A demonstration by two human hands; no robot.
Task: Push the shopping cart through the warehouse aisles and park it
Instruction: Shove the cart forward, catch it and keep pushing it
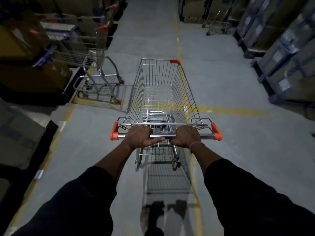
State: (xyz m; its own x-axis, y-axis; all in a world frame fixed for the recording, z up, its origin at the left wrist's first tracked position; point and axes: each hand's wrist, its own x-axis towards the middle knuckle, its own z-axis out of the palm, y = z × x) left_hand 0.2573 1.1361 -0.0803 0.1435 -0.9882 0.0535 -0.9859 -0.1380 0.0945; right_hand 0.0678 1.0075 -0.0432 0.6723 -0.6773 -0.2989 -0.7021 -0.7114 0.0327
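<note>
- Chrome handlebar (204, 136) with orange plastic end caps is held by both hands: the left hand (140, 137) has a tight grip around it, thumb lying along the bar; the right hand (185, 137) is wrapped over it.
- Both forearms reach forward, dark sleeves pushed up.
- Silver wire shopping cart (162, 92) stands on the grey concrete aisle floor (230, 74), basket empty.
- Another wire cart (100, 79) is parked at left, beside the shelving.

Both hands, left (139, 137) and right (186, 136), hold the bar (166, 136) of the cart (162, 92), with more carts (95, 53) at its left and shelves (281, 48) right.
</note>
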